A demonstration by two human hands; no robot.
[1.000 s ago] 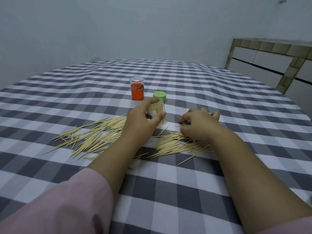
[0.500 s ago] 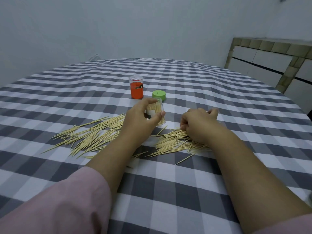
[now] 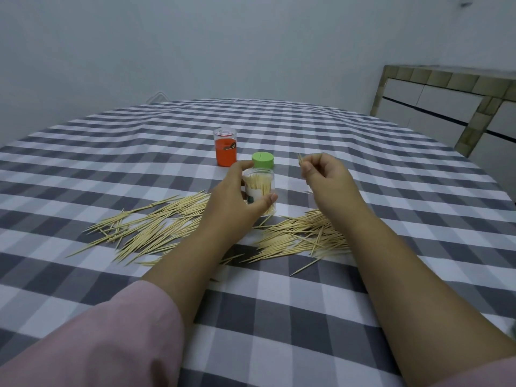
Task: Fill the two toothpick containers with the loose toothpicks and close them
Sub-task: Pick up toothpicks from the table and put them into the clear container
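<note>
A clear jar [image 3: 259, 191], already partly packed with toothpicks standing on end, sits at the centre of the frame on the checked table [image 3: 391, 169]; the left hand [image 3: 237, 202] curls round its near side, thumb low on the right of the wall and fingers up by the rim, so it is clamped on the jar; the jar looks light and smooth-walled, likely to tip or slide if not steadied, and the middle of its wall seems the sound place to hold; the right hand [image 3: 325, 177] is raised just right of the jar, wrist bent and fingers curled, pinching a few picked toothpicks [image 3: 300, 158] whose tips poke up above the fingertips; such sticks are thin, stiff, nearly weightless and sharp-ended, easily dropped or snapped, so a gentle pinch near the middle with the ends lined up would probably serve best for dropping them in; loose toothpicks [image 3: 156, 227] lie scattered left of centre, and a second heap [image 3: 301, 236] lies below the right wrist, near the jar; a green lid [image 3: 262, 160] rests just behind the jar; an orange jar [image 3: 225, 148] stands a little further back and left, apart from both hands; much remains to gather, and neither jar looks closed yet.
</note>
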